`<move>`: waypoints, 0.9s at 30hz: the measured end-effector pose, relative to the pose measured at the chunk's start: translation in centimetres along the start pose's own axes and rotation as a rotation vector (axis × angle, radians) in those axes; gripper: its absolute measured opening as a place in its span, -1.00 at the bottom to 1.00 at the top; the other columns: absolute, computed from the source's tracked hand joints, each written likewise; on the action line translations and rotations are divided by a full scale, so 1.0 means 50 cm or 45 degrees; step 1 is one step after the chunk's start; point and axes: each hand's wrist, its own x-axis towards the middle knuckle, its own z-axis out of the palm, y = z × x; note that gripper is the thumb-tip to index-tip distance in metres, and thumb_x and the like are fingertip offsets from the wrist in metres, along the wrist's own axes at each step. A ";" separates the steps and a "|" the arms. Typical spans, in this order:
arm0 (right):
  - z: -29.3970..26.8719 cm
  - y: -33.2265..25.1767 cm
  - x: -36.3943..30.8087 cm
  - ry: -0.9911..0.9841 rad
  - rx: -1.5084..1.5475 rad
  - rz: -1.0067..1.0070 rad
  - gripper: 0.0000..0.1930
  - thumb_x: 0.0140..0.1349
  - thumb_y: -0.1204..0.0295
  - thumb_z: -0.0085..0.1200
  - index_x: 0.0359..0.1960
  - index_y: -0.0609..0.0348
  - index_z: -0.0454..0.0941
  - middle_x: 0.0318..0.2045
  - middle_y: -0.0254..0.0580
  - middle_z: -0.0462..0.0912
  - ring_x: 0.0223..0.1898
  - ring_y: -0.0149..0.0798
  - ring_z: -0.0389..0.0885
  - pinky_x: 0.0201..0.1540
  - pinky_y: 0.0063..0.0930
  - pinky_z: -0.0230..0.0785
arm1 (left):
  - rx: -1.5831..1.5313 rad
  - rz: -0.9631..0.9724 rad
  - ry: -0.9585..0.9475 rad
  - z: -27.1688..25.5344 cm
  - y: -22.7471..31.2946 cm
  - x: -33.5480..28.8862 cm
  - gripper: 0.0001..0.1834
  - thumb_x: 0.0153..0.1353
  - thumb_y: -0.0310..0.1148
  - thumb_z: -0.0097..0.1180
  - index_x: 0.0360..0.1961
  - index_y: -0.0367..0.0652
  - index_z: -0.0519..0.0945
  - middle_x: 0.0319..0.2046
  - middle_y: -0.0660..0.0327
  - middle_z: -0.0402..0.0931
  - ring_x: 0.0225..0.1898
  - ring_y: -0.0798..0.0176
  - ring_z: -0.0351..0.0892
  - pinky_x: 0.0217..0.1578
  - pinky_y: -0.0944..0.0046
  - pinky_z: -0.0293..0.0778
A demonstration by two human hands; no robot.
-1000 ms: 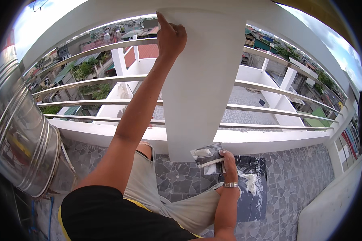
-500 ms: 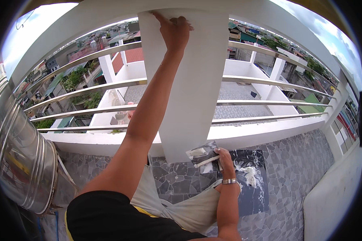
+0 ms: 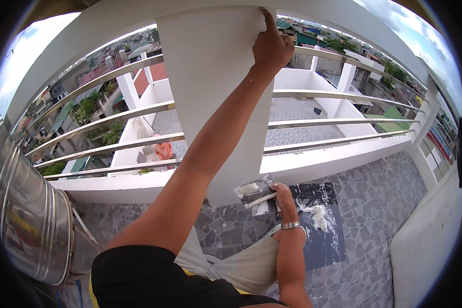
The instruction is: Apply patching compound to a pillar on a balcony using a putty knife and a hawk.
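Observation:
My left hand (image 3: 273,47) reaches up to the top of a white pillar (image 3: 210,61). Its index finger is stretched out and touches the pillar's upper right corner, just under the railing's top beam; the other fingers are curled, and nothing shows in them. Low beside the pillar's foot, my right hand (image 3: 286,201) is closed round the handle of a plastering trowel (image 3: 264,183). White putty lies on the trowel's blade. To the right of that hand, a dark board (image 3: 321,251) on the floor carries a smeared mound of white putty (image 3: 319,217).
Metal rails (image 3: 313,94) run to both sides of the pillar above a low white ledge (image 3: 313,167). A shiny ribbed metal tank (image 3: 31,205) stands at the left on a stand. A white wall (image 3: 421,246) closes the right side. Stone-patterned tiles (image 3: 374,205) cover the floor.
My left hand has moved right across the pillar's top, from its upper left corner to its upper right corner. My right hand still holds the trowel low, almost in place.

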 end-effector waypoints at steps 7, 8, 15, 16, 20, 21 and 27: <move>-0.025 0.007 -0.010 -0.019 0.012 0.018 -0.70 0.17 0.28 0.13 -0.24 0.31 0.63 -0.39 -0.31 0.56 -0.37 -0.38 0.46 -0.26 -0.50 0.34 | -0.127 0.216 0.592 -0.207 -0.161 -0.092 -0.36 0.17 -0.47 0.02 0.31 -0.43 0.29 -0.21 0.12 0.47 -0.24 0.26 0.46 -0.15 0.21 0.46; -0.015 0.003 -0.013 -0.016 0.022 0.027 -0.70 0.17 0.29 0.12 -0.24 0.31 0.64 -0.39 -0.31 0.56 -0.37 -0.37 0.46 -0.26 -0.49 0.34 | -0.006 0.145 0.612 -0.245 -0.198 -0.086 -0.36 0.18 -0.44 0.03 0.31 -0.44 0.29 -0.14 0.01 0.42 -0.13 0.18 0.43 -0.08 0.16 0.43; 0.012 -0.022 -0.032 -0.052 0.027 0.077 -0.75 0.18 0.31 0.14 -0.28 0.27 0.64 -0.42 -0.33 0.56 -0.38 -0.41 0.46 -0.28 -0.51 0.34 | 0.460 0.272 0.645 -0.304 -0.274 -0.028 -0.34 0.22 -0.30 0.06 0.32 -0.41 0.32 -0.08 -0.14 0.32 0.01 -0.10 0.29 0.06 -0.08 0.27; -0.003 -0.009 -0.023 -0.037 0.031 0.069 -0.75 0.18 0.31 0.14 -0.28 0.27 0.64 -0.42 -0.33 0.56 -0.38 -0.41 0.46 -0.28 -0.51 0.34 | 0.440 0.278 0.627 -0.297 -0.274 -0.025 -0.36 0.23 -0.28 0.06 0.31 -0.39 0.34 -0.06 -0.13 0.32 0.02 -0.11 0.27 0.07 -0.09 0.24; -0.010 0.004 -0.018 -0.072 0.015 0.031 -0.77 0.20 0.32 0.09 -0.33 0.28 0.62 -0.48 -0.35 0.57 -0.44 -0.41 0.47 -0.29 -0.52 0.35 | 0.613 0.266 0.658 -0.290 -0.275 -0.027 -0.42 0.25 -0.27 0.06 0.28 -0.29 0.43 -0.03 -0.12 0.30 0.06 -0.10 0.25 0.07 -0.12 0.19; 0.000 -0.005 -0.022 -0.081 0.099 0.062 -0.77 0.17 0.30 0.15 -0.35 0.25 0.61 -0.49 -0.39 0.54 -0.44 -0.43 0.44 -0.32 -0.52 0.32 | 0.679 0.285 0.678 -0.287 -0.277 -0.027 -0.45 0.25 -0.27 0.06 0.26 -0.23 0.46 -0.01 -0.13 0.29 0.08 -0.11 0.23 0.08 -0.15 0.16; 0.006 -0.024 -0.034 -0.025 -0.059 -0.070 -0.69 0.17 0.28 0.16 -0.23 0.32 0.64 -0.30 -0.26 0.59 -0.25 -0.37 0.47 -0.15 -0.48 0.33 | 0.870 0.326 0.708 -0.238 -0.219 -0.032 -0.52 0.25 -0.28 0.05 0.21 -0.06 0.56 0.11 -0.13 0.24 0.18 -0.21 0.16 0.12 -0.25 0.11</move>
